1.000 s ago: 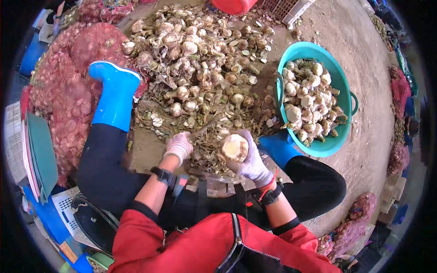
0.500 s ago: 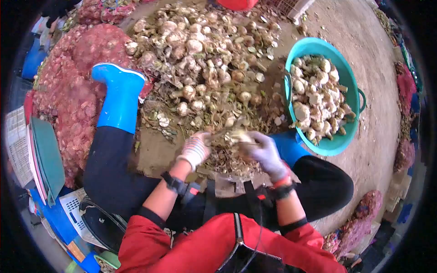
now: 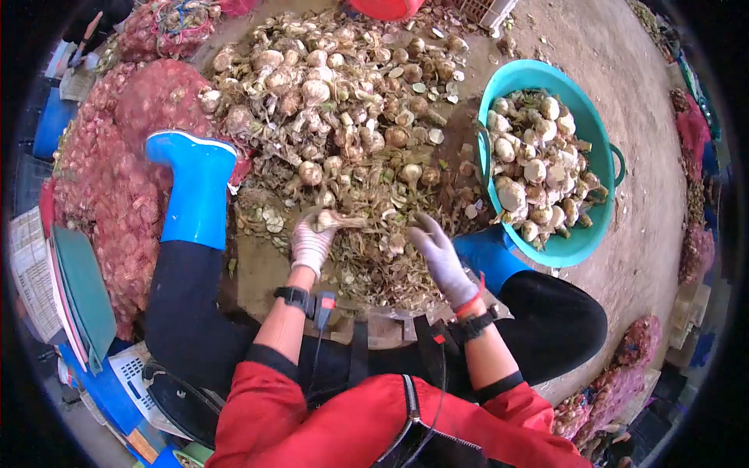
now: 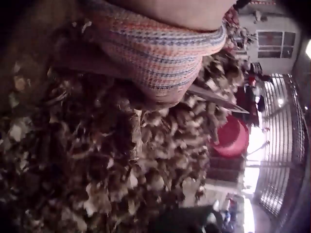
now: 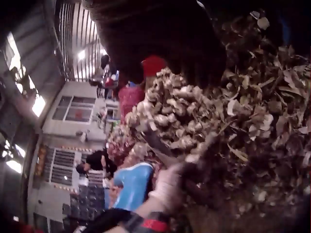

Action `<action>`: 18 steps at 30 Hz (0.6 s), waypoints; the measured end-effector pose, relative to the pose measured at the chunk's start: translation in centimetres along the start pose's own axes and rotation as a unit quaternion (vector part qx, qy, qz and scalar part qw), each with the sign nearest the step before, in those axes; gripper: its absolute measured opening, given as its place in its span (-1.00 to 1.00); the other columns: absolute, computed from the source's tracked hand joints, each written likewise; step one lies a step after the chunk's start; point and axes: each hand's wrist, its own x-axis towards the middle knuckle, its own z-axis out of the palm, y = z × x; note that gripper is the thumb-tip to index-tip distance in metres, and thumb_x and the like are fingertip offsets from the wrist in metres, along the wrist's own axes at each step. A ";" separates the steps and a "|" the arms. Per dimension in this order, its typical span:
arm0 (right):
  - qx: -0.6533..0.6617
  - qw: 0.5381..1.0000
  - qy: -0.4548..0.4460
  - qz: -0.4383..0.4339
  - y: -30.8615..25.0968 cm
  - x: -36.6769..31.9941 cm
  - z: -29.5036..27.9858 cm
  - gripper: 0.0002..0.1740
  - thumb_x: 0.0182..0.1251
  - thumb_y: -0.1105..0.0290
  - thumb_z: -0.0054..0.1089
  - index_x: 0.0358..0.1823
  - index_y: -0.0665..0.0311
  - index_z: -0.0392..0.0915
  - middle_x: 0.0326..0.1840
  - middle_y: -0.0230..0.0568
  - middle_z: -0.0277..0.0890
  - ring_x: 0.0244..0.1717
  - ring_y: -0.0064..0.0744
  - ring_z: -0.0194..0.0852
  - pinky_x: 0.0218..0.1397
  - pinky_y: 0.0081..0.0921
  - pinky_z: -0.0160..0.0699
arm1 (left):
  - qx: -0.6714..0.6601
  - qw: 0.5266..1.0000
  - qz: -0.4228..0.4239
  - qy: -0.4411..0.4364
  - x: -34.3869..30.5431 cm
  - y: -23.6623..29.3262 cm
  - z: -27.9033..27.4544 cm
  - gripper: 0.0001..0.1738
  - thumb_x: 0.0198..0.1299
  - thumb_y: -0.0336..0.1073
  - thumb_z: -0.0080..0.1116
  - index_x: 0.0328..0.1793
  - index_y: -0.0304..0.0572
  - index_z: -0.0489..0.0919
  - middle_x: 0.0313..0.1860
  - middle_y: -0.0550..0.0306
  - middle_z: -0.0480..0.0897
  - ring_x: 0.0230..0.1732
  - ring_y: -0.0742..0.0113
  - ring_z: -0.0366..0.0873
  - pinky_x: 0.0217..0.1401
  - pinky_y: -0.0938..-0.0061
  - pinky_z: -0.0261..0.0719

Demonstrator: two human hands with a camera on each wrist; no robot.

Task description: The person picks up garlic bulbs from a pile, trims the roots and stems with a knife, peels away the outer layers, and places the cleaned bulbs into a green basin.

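Observation:
My left hand, in a striped knit glove, holds a garlic bulb whose stalk points right over the pile. A knife blade sticks out past the same hand in the left wrist view, and the right wrist view shows the blade beside the stalk. My gloved right hand hovers over the trimmings with its fingers apart and nothing in them. Beyond both hands spreads a heap of untrimmed garlic.
A turquoise basin of trimmed bulbs stands at the right, by the blue boot. Red net sacks of garlic lie at the left, behind the other boot. A red tub and a crate are at the back.
The cut bulb that my right hand held has left it, and that hand's fingers have spread. My hands came together over the cut bulb, then parted. A stalked bulb is now in my left hand.

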 end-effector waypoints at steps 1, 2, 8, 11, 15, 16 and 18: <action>-0.045 0.999 -0.006 -0.030 1.4 0.2 0.6 -0.26 0.23 0.11 0.09 0.32 0.36 0.05 0.11 -0.10 0.35 0.13 -0.35 0.29 0.21 -0.48 0.23 | 0.019 0.999 0.017 -0.046 -1.6 1.9 0.9 -0.64 -0.14 -0.38 0.24 -0.11 -0.16 0.58 -0.21 0.04 0.63 -0.21 0.12 0.59 -0.08 0.37 0.52; -0.090 0.994 -0.012 -0.065 2.6 0.5 1.1 -0.23 0.22 0.12 0.11 0.33 0.37 0.02 0.12 -0.07 0.34 0.15 -0.33 0.27 0.23 -0.47 0.21 | 0.037 0.994 0.037 -0.091 -3.5 5.8 1.9 -0.69 -0.14 -0.38 0.21 -0.17 -0.17 0.59 -0.22 0.02 0.63 -0.23 0.10 0.59 -0.08 0.36 0.53; 0.122 0.979 -0.147 0.075 0.6 -0.6 -0.6 -0.29 0.16 0.31 0.20 0.29 0.35 0.08 0.17 -0.21 0.29 0.15 -0.38 0.28 0.22 -0.46 0.25 | 0.036 0.979 0.050 -0.195 -10.2 15.4 3.5 -0.62 -0.22 -0.25 0.23 -0.15 -0.09 0.61 -0.15 -0.04 0.56 -0.18 0.02 0.53 -0.07 0.31 0.51; 0.026 0.979 -0.198 -0.039 -0.4 -1.5 -0.5 -0.27 0.13 0.34 0.21 0.28 0.35 0.07 0.14 -0.23 0.33 0.11 -0.41 0.31 0.24 -0.44 0.26 | 0.481 0.828 0.270 -0.096 -10.8 14.0 2.7 -0.58 -0.27 -0.24 0.30 -0.16 -0.05 0.60 -0.12 -0.06 0.53 -0.18 0.04 0.51 -0.11 0.28 0.50; -0.001 0.978 -0.207 -0.018 -3.6 -3.9 0.5 -0.13 -0.03 0.36 0.33 0.29 0.32 -0.01 0.12 -0.19 0.33 0.10 -0.42 0.30 0.22 -0.44 0.26 | 0.388 0.852 0.323 -0.138 -11.7 14.5 2.5 -0.54 -0.36 -0.25 0.34 -0.18 -0.05 0.57 -0.11 0.01 0.51 -0.16 0.05 0.49 -0.11 0.26 0.48; 0.032 0.979 -0.196 -0.047 -1.6 -2.9 0.3 -0.13 -0.07 0.37 0.34 0.26 0.31 0.02 0.09 -0.18 0.34 0.09 -0.42 0.31 0.21 -0.42 0.27 | 0.388 0.852 0.323 -0.137 -11.8 14.9 2.5 -0.54 -0.36 -0.25 0.34 -0.18 -0.05 0.57 -0.11 0.01 0.51 -0.16 0.05 0.49 -0.11 0.26 0.48; 0.067 0.977 -0.189 -0.074 0.7 -1.9 0.4 -0.14 -0.12 0.38 0.36 0.23 0.30 0.05 0.05 -0.18 0.35 0.08 -0.42 0.31 0.20 -0.40 0.28 | 0.406 0.832 0.338 -0.167 -12.1 15.5 2.0 -0.52 -0.38 -0.27 0.34 -0.16 -0.04 0.57 -0.12 0.03 0.51 -0.14 0.06 0.50 -0.10 0.27 0.49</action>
